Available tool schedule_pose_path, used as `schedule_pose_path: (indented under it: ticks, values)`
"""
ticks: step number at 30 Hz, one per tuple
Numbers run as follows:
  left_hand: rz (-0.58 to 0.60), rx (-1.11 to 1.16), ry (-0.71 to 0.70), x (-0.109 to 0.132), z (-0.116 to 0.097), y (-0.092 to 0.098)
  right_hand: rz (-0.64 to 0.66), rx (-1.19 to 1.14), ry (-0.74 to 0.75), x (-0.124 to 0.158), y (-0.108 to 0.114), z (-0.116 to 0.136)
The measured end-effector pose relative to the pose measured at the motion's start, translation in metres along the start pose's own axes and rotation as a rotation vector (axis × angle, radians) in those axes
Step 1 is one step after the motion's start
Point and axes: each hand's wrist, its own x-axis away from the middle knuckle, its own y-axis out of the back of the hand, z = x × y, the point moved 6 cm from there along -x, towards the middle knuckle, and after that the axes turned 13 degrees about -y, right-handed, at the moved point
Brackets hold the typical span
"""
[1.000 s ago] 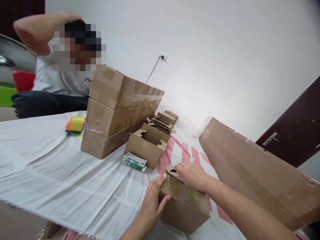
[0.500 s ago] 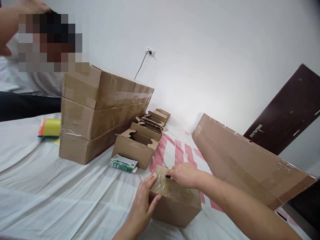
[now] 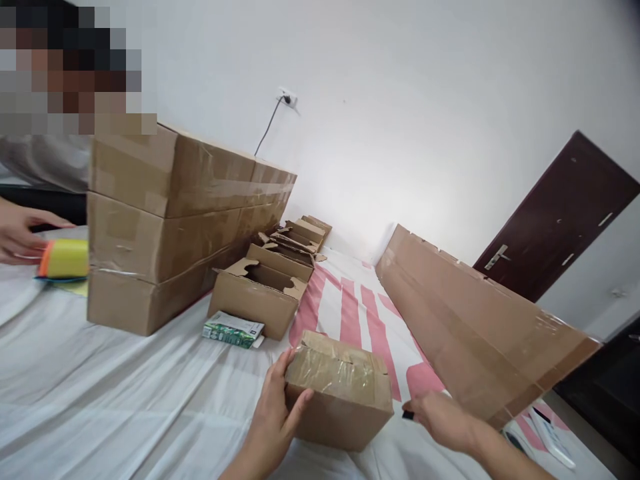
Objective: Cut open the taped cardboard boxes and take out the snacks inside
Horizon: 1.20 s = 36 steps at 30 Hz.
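A small cardboard box (image 3: 340, 413) rests on the white sheet, wrinkled clear tape across its top and a flap edge showing along the far side. My left hand (image 3: 280, 407) grips its left end, fingers at the back corner and thumb on the front face. To the right of the box and apart from it, my right hand (image 3: 437, 417) is closed around a small black tool (image 3: 408, 415); only its dark tip shows, so I cannot make out its exact kind. Just beyond the box lies a green and white carton (image 3: 233, 331).
Taped cardboard boxes (image 3: 130, 233) are stacked at left, an open box (image 3: 253, 297) and more cartons beside them. A large cardboard panel (image 3: 470, 313) leans at right. Another person's hand (image 3: 20, 230) is near a yellow and orange item (image 3: 67, 259).
My right hand has moved off the box top, rightward and down, with the black tool. My left hand stays on the box. The other person's hand has come down near the yellow item.
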Motion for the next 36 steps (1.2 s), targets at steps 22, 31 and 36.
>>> schedule_pose_path:
  ticks: [22,31,36]
  values:
    - [-0.028,0.464,0.122,-0.007,-0.005,0.011,-0.175,-0.897,0.116,-0.030,0.065,0.050]
    - [-0.028,0.446,0.108,-0.007,-0.010,0.013,-0.121,-0.565,0.469,0.021,0.068,0.114]
    - [-0.302,0.675,0.207,-0.006,0.004,0.020,-0.085,-0.495,0.293,0.018,0.048,0.103]
